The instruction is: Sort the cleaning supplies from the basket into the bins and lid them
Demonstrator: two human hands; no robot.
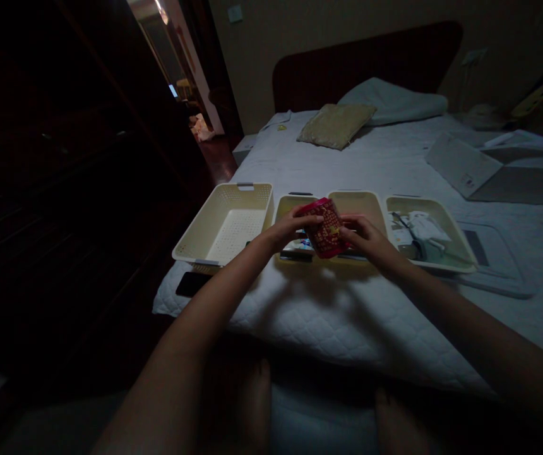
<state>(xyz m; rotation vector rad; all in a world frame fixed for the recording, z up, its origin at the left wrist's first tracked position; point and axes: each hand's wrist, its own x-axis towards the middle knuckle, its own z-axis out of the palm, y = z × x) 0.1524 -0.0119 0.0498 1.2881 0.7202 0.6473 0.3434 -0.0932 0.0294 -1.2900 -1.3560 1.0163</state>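
Note:
A red packet with a gold pattern (327, 229) stands tilted between my two hands, above a cream plastic basket (354, 203). My left hand (293, 229) grips its left side, and my right hand (361, 237) holds its right edge. Its lower end hides part of the basket's contents, where a dark, colourful item (297, 246) lies. To the left stands a larger, empty cream perforated basket (224, 222). A third cream basket (458, 243) on the right holds white packets and dark cables (416, 230).
The baskets stand in a row on a white quilted bed cover (319, 322). A black phone (193, 284) lies at its left edge. Pillows (335, 125) and a padded headboard (366, 63) are behind, with a flattened cardboard box (484, 170) at right. Dark furniture fills the left side.

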